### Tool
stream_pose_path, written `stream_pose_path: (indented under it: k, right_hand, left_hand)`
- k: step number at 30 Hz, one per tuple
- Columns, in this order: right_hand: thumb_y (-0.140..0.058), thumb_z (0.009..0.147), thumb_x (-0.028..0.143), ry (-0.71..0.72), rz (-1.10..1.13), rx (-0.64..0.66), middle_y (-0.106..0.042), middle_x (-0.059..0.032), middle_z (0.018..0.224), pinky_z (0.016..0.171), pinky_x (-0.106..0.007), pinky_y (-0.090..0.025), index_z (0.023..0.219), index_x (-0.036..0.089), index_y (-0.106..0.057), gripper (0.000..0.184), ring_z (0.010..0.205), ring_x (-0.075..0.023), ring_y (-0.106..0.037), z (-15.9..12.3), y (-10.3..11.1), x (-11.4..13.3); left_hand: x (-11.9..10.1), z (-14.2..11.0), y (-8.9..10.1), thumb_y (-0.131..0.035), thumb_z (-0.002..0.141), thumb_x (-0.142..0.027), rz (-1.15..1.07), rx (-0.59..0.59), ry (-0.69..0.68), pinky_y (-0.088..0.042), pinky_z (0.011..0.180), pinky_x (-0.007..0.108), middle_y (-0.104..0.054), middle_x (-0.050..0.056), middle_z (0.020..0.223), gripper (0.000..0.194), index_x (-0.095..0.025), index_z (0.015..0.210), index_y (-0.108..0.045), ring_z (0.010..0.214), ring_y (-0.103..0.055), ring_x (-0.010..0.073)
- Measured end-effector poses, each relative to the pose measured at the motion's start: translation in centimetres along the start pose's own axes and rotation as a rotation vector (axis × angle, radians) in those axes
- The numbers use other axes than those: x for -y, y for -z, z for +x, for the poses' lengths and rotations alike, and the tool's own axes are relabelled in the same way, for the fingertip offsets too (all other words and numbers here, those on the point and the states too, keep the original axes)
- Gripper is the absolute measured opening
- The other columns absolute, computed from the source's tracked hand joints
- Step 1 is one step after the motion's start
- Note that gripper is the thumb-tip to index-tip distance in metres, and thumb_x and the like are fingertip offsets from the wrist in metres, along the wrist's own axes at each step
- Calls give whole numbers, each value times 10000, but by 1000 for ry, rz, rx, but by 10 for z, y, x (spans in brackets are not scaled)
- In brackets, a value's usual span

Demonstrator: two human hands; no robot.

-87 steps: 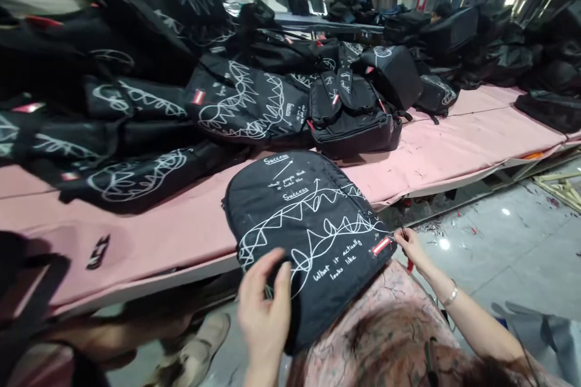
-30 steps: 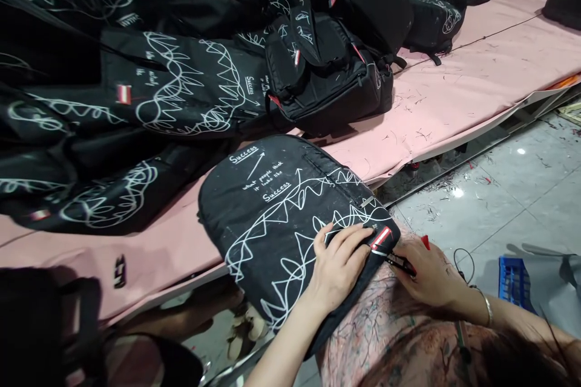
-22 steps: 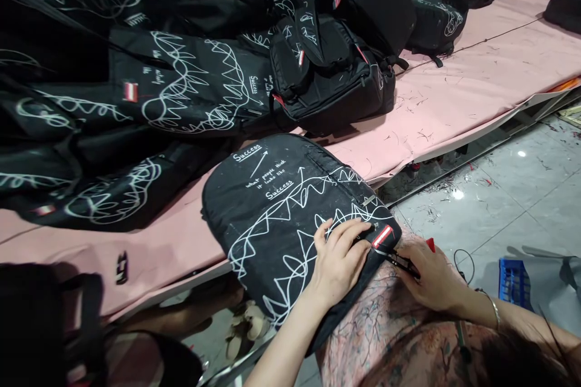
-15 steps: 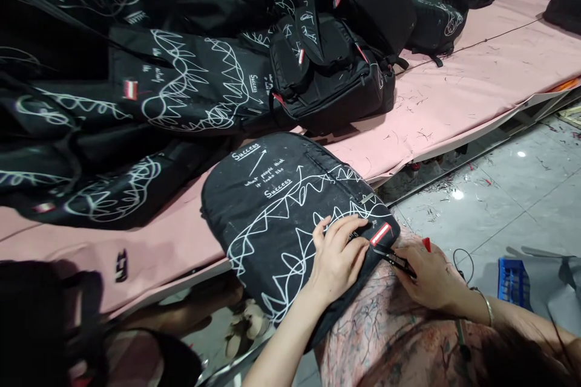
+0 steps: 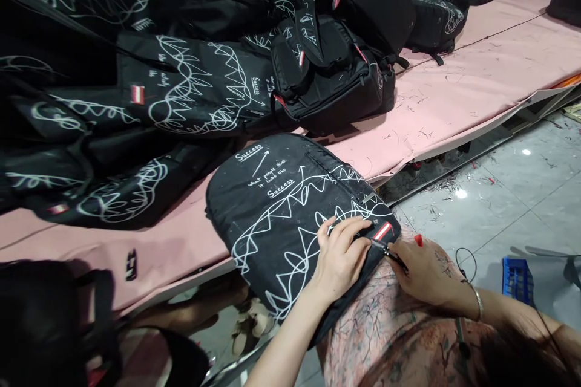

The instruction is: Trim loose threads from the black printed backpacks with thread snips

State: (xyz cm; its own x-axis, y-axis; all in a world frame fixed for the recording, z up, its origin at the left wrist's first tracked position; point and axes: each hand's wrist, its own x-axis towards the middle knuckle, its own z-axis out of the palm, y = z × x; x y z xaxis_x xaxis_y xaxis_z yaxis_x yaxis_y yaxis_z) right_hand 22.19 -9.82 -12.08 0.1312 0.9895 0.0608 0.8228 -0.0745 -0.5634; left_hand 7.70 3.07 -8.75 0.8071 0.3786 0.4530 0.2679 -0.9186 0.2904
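A black backpack panel [image 5: 281, 224] with white scribbles and lettering lies over the table edge and my lap. My left hand [image 5: 340, 254] rests on it, fingers spread and slightly bent, fingertips beside a red-and-white label [image 5: 382, 231]. In my right hand [image 5: 422, 272], a pair of small dark thread snips [image 5: 391, 254] is gripped with the fingers closed round it. Its tip lies just below the label, close to my left fingertips. Whether the blades are apart, I cannot tell.
More black backpacks [image 5: 200, 84] are piled along the pink-covered table [image 5: 481, 72], which bears scattered thread scraps. A small black clip-like piece [image 5: 131, 264] lies at the left. Another person's arm [image 5: 181, 312] shows below the table edge. A blue plastic basket [image 5: 517, 279] stands on the floor.
My right hand and the snips have shifted slightly left, bringing the tip nearer my left fingertips. The left hand stays on the backpack. The view has shifted a little.
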Motion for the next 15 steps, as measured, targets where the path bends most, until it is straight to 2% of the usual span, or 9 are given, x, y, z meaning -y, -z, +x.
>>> stream_pose_path:
  k: [4, 7, 9, 10, 12, 13, 15]
  right_hand:
    - [-429, 866, 220, 15, 213, -29, -634, -44, 844, 619, -268, -391, 978, 212, -552, 166, 716, -173, -572, 0, 5, -12]
    - [-490, 855, 293, 9, 370, -158, -630, -44, 849, 651, -272, -426, 1029, 206, -542, 201, 736, -169, -574, 6, 12, -43]
    - [-522, 843, 323, 3, 373, -227, -625, -54, 867, 708, -295, -435, 998, 201, -561, 201, 793, -185, -570, 15, 18, -68]
    - [-531, 840, 331, -5, 365, -236, -622, -59, 885, 734, -308, -435, 983, 200, -566, 197, 823, -194, -566, 19, 20, -80]
    - [-532, 840, 339, -7, 361, -220, -615, -66, 903, 748, -321, -436, 965, 195, -564, 193, 841, -201, -560, 25, 23, -98]
    - [-528, 844, 340, 8, 361, -195, -610, -67, 897, 731, -318, -439, 965, 192, -557, 193, 825, -198, -558, 27, 23, -103]
    - [-509, 857, 332, 65, 351, -134, -594, -65, 865, 694, -305, -437, 964, 182, -538, 186, 784, -189, -550, 27, 23, -105]
  left_hand:
    - [-6, -1, 8, -541, 780, -125, -50, -28, 54, -295, 961, 487, -617, 65, 1052, 106, -206, 834, -584, 1042, -535, 220]
    - [-20, -5, 13, -530, 785, -147, -191, 17, 43, -377, 922, 444, -610, 64, 1047, 99, -215, 831, -585, 1016, -544, 213]
    - [-34, -8, 13, -487, 797, -130, -213, 78, 21, -394, 926, 447, -548, 93, 1179, 214, -230, 959, -584, 1102, -500, 234]
    - [-42, -10, 11, -464, 800, -121, -183, 110, 24, -381, 944, 468, -474, 121, 1276, 308, -231, 1074, -553, 1173, -446, 256]
    - [-56, -15, 6, -430, 804, -114, -74, 165, 78, -319, 989, 525, -303, 171, 1405, 491, -207, 1284, -392, 1281, -311, 294]
    - [-62, -18, 2, -429, 806, -122, -20, 185, 130, -284, 1005, 548, -261, 191, 1423, 549, -184, 1338, -309, 1301, -274, 303]
    - [-69, -23, -5, -449, 810, -157, 75, 205, 264, -221, 1027, 570, -286, 208, 1411, 608, -149, 1373, -221, 1302, -275, 304]
